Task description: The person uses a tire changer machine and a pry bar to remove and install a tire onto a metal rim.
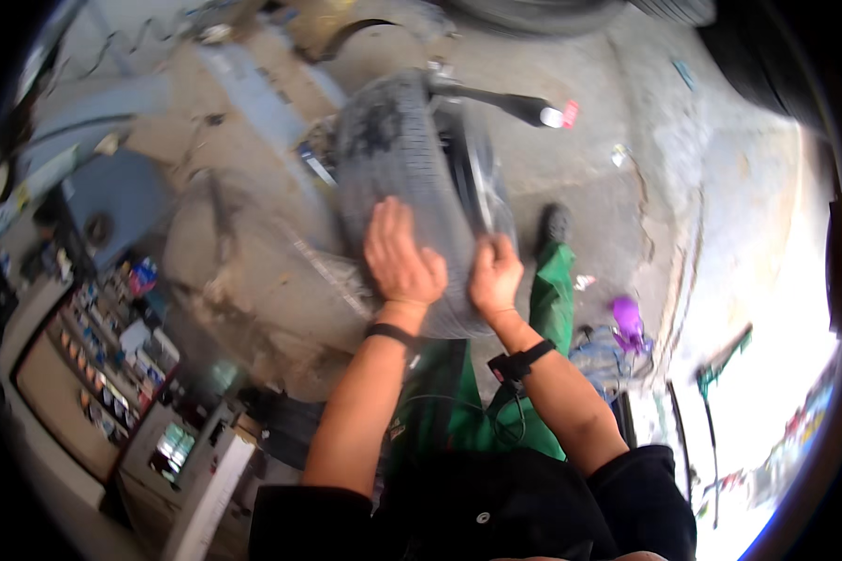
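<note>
The left hand (pixel 405 266) is laid on the tread of the tire (pixel 395 159), with the fingers extended and the palm down; nothing is enclosed by it. The right hand (pixel 494 278) is placed at the tire's right side edge, with the fingers curled; because of blur, it cannot be told whether the edge is gripped. The tire is positioned upright directly ahead of the person, with its tread turned toward the viewer. A black wristband is worn on each forearm. Near the top of the tire, a dark bar (pixel 496 99) is seen extending to the right. A shoe (pixel 557 224) is placed right of the tire. Farther right, a purple object (pixel 628 321) is located on the floor (pixel 664 201).
</note>
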`<state>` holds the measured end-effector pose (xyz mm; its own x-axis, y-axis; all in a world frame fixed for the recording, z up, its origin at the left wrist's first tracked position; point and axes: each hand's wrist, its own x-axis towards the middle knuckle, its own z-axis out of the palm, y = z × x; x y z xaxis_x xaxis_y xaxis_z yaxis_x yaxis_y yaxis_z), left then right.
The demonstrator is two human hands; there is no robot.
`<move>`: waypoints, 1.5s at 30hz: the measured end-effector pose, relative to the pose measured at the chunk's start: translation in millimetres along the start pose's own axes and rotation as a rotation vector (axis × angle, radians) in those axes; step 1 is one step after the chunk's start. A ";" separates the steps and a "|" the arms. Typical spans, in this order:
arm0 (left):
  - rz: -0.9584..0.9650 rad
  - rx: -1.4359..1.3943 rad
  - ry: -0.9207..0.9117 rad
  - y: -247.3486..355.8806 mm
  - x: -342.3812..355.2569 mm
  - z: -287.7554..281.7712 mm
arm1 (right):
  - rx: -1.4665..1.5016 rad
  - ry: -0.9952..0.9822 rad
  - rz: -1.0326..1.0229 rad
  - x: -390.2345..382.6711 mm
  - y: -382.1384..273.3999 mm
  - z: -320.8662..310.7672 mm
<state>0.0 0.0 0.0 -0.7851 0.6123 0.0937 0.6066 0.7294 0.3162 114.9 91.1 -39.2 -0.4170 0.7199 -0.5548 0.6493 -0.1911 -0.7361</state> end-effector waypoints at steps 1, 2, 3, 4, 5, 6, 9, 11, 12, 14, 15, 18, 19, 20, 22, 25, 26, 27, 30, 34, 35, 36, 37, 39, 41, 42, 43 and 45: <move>-0.008 -0.003 0.007 8.4 -3.3 2.0 | 0.011 0.001 -0.013 1.9 6.6 -6.3; -0.023 -0.004 0.008 19.8 -5.0 4.2 | 0.011 0.006 -0.024 5.0 12.4 -14.4; -0.046 -0.089 -0.017 10.2 -4.3 -2.6 | -0.058 0.063 -0.015 -6.2 2.9 -11.1; -0.042 -0.099 -0.013 7.9 -1.5 -6.6 | -0.054 0.058 -0.011 -6.7 -1.2 -8.8; -0.072 -0.079 -0.060 4.5 0.5 -12.3 | -0.066 0.046 -0.008 -6.5 -5.1 -3.8; -0.078 -0.026 -0.035 0.4 5.2 -16.8 | -0.037 0.026 -0.049 -0.7 -6.3 6.2; -0.116 -0.054 -0.038 -2.2 -6.9 -21.1 | -0.059 -0.002 -0.051 -9.5 -2.2 5.5; -0.105 -0.085 -0.002 -7.4 -2.2 -19.7 | -0.073 -0.011 -0.090 -4.5 -2.6 9.4; -0.118 -0.106 -0.007 -7.0 -2.5 -17.5 | -0.084 0.001 -0.112 -0.1 0.4 9.9; -0.121 -0.124 0.006 -3.7 1.9 -14.1 | -0.108 0.021 -0.157 7.6 6.3 9.1; -0.128 -0.132 0.007 -3.9 1.4 -12.9 | -0.113 0.018 -0.155 7.5 5.7 9.1; -0.161 -0.122 0.011 -4.3 -5.0 -13.1 | -0.156 0.005 -0.119 4.2 3.1 9.1; -0.170 -0.117 0.013 -4.4 -7.4 -12.4 | -0.173 0.004 -0.107 2.0 -0.3 8.2; -0.177 -0.120 0.023 -4.5 -8.5 -11.4 | -0.188 0.004 -0.094 -0.7 -3.1 8.0; -0.186 -0.128 0.048 -3.9 -9.5 -9.1 | -0.213 0.004 -0.115 5.8 7.4 9.0; -0.214 -0.120 0.059 -3.6 -11.7 -7.4 | -0.252 0.005 -0.134 10.0 16.2 8.4; -0.217 -0.124 0.071 -4.0 -12.6 -7.4 | -0.263 0.003 -0.140 9.7 18.1 8.5; -0.219 -0.130 0.082 -3.2 -12.9 -6.8 | -0.274 0.005 -0.145 8.8 15.1 7.5; -0.237 -0.127 0.110 -2.6 -14.6 -5.8 | -0.304 0.019 -0.129 4.5 6.5 8.6; -0.225 -0.161 0.130 2.5 -9.2 0.3 | -0.317 0.033 -0.162 14.1 13.0 1.4; -0.225 -0.170 0.138 4.5 -7.2 2.8 | -0.324 0.032 -0.181 18.6 15.1 -0.6; -0.236 -0.157 0.133 0.5 -11.1 -1.2 | -0.327 0.014 -0.191 14.2 16.1 2.6; -0.239 -0.164 0.132 0.8 -12.0 -1.3 | -0.322 0.030 -0.194 11.4 13.2 3.8; -0.247 -0.140 0.124 0.6 -13.5 -3.8 | -0.277 0.028 -0.177 9.8 17.4 5.8; -0.261 -0.136 0.114 1.5 -14.9 -4.8 | -0.290 0.030 -0.185 6.7 14.0 6.8; -0.255 -0.121 0.120 0.8 -14.2 -2.9 | -0.288 0.026 -0.182 8.1 13.4 7.7; -0.262 -0.111 0.122 2.3 -14.0 -0.8 | -0.287 0.022 -0.181 9.1 13.0 8.2; -0.276 -0.097 0.136 7.7 -13.4 2.5 | -0.284 0.028 -0.166 7.5 12.4 6.8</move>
<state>15.6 -1.8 -1.2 -0.9319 0.3442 0.1147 0.3586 0.8260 0.4349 115.5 89.6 -55.1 -0.5171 0.7446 -0.4221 0.7269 0.1217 -0.6759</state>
